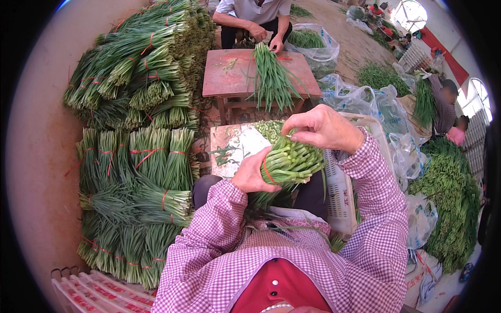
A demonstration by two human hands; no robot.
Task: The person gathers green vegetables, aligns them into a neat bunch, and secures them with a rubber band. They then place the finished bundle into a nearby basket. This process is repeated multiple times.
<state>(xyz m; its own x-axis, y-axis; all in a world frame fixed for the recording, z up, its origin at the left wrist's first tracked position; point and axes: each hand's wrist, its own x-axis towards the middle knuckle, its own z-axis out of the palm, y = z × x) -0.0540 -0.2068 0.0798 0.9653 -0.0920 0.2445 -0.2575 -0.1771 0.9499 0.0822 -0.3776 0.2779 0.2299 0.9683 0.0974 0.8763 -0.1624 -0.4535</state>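
Observation:
A thick bundle of green garlic chives point(291, 162), bound with a red band point(267, 169), is held over my lap with its cut stem ends up and to the right. My left hand point(256, 172) is wrapped around it beside the band. At the bundle's upper edge, my right hand point(319, 129) pinches a stem end between thumb and forefinger. Beneath and behind the bundle, a low board point(225, 168) bears chopped stem bits and loose leaf scraps. The bundle's leaves hang down under my left hand, partly hidden.
Tied chive bundles point(133, 156) are stacked high on the left. Across from me a person works at a red table point(227, 74) with a loose chive bunch point(270, 78). To the right stand a white plastic crate point(340, 195), plastic bags point(375, 105) and a heap of greens point(450, 203).

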